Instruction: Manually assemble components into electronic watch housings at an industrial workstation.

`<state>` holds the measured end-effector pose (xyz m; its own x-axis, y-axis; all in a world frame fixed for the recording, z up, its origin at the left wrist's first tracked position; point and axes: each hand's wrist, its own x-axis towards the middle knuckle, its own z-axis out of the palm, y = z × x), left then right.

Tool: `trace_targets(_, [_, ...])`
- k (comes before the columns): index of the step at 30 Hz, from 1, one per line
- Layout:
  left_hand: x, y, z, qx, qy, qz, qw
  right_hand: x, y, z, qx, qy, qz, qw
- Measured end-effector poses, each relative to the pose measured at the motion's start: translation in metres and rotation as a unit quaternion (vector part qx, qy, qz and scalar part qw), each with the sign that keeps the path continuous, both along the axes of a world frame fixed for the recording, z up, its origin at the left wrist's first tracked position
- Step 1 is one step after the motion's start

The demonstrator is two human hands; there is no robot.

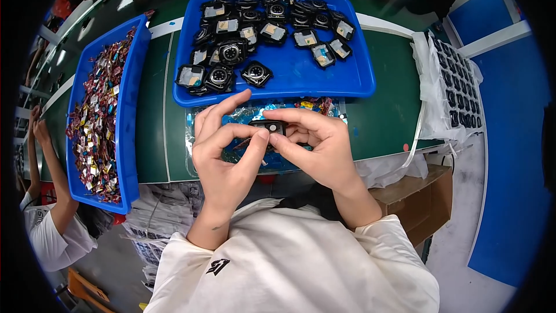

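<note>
Just in front of my chest, over the near edge of the green bench, both hands hold a small black smartwatch case point(260, 123). My left hand point(223, 153) pinches its left end between thumb and index finger, with the other fingers lifted. My right hand point(321, 142) grips the right end, index finger along the top and thumb below. The case's inside is mostly hidden by my fingers. Under my hands lies a clear plastic sheet or bag point(194, 139) with shiny blue scraps. Beyond them, a blue tray point(295, 78) holds several black smartwatch bodies point(255, 73), some face down.
A long blue bin point(132, 139) at the left is full of small reddish and silver parts point(98, 133). At the right, a tray point(457, 87) in white wrapping holds rows of black cases. An open cardboard box point(425, 200) stands below. At the far left, a co-worker's hands point(39, 127) show.
</note>
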<state>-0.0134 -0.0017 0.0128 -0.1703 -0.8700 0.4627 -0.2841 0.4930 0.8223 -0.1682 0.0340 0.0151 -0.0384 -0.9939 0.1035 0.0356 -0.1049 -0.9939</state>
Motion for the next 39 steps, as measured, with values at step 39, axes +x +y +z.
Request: trace_targets(39, [0.007, 0.013, -0.006, 0.297, 0.243, -0.115, 0.916, 0.006, -0.008, -0.013, -0.092, 0.083, -0.152, 0.981])
